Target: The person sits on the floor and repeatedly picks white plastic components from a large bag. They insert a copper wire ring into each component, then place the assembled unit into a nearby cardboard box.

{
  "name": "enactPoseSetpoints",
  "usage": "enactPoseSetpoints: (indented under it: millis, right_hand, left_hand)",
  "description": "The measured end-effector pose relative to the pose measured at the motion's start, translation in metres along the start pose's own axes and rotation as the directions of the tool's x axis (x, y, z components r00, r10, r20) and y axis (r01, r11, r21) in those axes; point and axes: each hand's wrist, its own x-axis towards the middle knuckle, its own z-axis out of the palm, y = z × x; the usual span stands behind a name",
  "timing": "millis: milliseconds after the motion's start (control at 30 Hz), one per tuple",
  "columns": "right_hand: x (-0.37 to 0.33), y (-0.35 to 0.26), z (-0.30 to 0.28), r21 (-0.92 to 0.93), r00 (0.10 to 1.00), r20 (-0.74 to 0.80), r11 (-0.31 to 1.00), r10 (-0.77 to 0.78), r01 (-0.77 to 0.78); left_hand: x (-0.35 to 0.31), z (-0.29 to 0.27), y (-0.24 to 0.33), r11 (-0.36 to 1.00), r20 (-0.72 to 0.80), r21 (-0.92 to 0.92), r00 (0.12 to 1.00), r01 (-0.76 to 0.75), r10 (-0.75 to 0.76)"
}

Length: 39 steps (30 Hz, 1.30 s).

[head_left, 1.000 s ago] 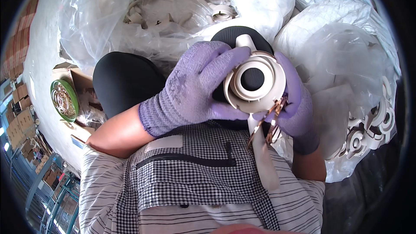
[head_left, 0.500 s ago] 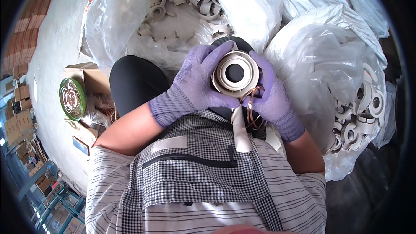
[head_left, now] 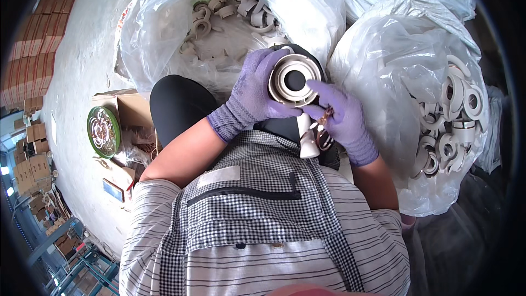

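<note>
My left hand (head_left: pixel 253 85), in a purple knit glove, is closed round the left side of a round off-white plastic part (head_left: pixel 280 89). The part has stepped rings and a dark central hole, and faces up above my lap. My right hand (head_left: pixel 342 112), gloved alike, reaches over its right side, index fingertip at the inner ring near the hole. Several thin copper-coloured rings (head_left: pixel 327 116) are pinched between that hand's thumb and fingers and hang below. A white stem-like piece (head_left: pixel 308 143) shows beneath the part; whether it is joined to it I cannot tell.
A large clear plastic bag (head_left: pixel 159 38) ahead holds several off-white curved parts (head_left: pixel 201 22). Another plastic bag (head_left: pixel 372 60) at right holds similar ring parts (head_left: pixel 452 145). At left stand a green round tray (head_left: pixel 92 131) of thin rings and a cardboard box (head_left: pixel 137 111).
My right hand has come off the part's right edge and moved its index finger onto the face, copper-coloured rings still in it. My left hand keeps its grip. The whole view has shifted slightly.
</note>
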Motion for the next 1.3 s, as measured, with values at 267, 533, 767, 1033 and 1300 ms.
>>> enactPoseSetpoints:
  millis: [267,533,767,1033,1300]
  right_hand:
    - [-0.025,-0.028,-0.023,0.424,0.846,-0.518,0.896,0.121,0.132]
    - [-0.018,-0.022,0.035,0.053,0.923,-0.384,0.998,0.002,0.020]
    - [-0.004,-0.008,-0.016,0.451,0.679,-0.624,0.888,0.388,-0.093]
    - [-0.005,-0.070,-0.052,0.033,0.720,-0.693,0.996,-0.041,0.088]
    - [-0.035,-0.112,-0.090,-0.080,0.683,-0.683,0.956,-0.260,0.283]
  left_hand:
    - [-0.003,-0.017,0.020,0.886,-0.002,-0.447,0.990,0.125,-0.140]
    - [-0.015,-0.014,0.033,0.997,0.136,-0.048,0.988,-0.061,0.067]
    - [0.011,-0.064,0.074,0.751,0.409,-0.257,0.772,0.608,-0.486]
    - [0.037,-0.092,0.123,0.874,0.347,0.335,0.817,0.351,-0.461]
    - [0.021,-0.116,0.109,0.806,0.087,0.442,0.876,0.393,-0.474]
